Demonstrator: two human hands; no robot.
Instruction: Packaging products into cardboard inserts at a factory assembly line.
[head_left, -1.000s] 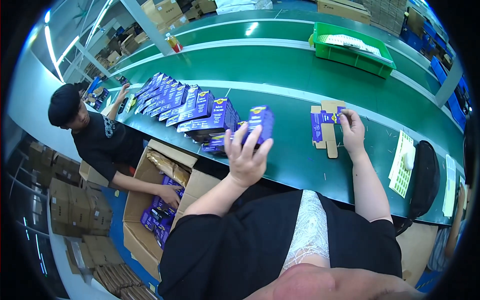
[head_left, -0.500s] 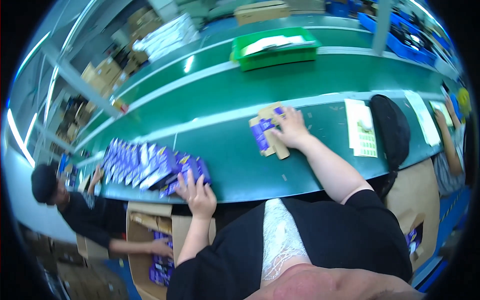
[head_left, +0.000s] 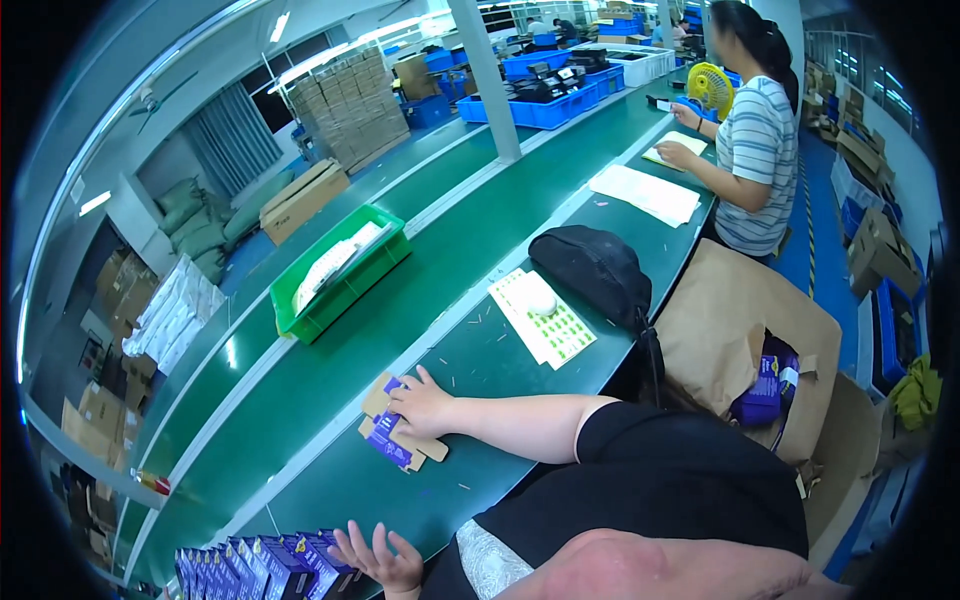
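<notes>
My right hand (head_left: 424, 408) rests palm down on a flat, unfolded purple and brown carton (head_left: 388, 436) lying on the green bench. Its fingers spread over the printed panels and do not close round it. Low in the view, my left hand (head_left: 380, 556) is held up, fingers apart, with nothing in it. Beside that hand stands a tight row of purple boxes (head_left: 262, 566), partly cut off by the lower edge. Whether my left fingertips touch the nearest box, I cannot tell.
Beyond my right hand lie label sheets (head_left: 570, 340) with a white round object (head_left: 538, 298), and a black pouch (head_left: 590, 268). A green bin (head_left: 350, 290) holds papers. At the bench's right, another person (head_left: 755, 150) handles papers. An open carton (head_left: 730, 300) with purple packages stands beside me.
My view has swung to the right, bringing in the far bench and the other person. The left-hand co-worker has gone out of view. My right hand is still on the flat carton.
</notes>
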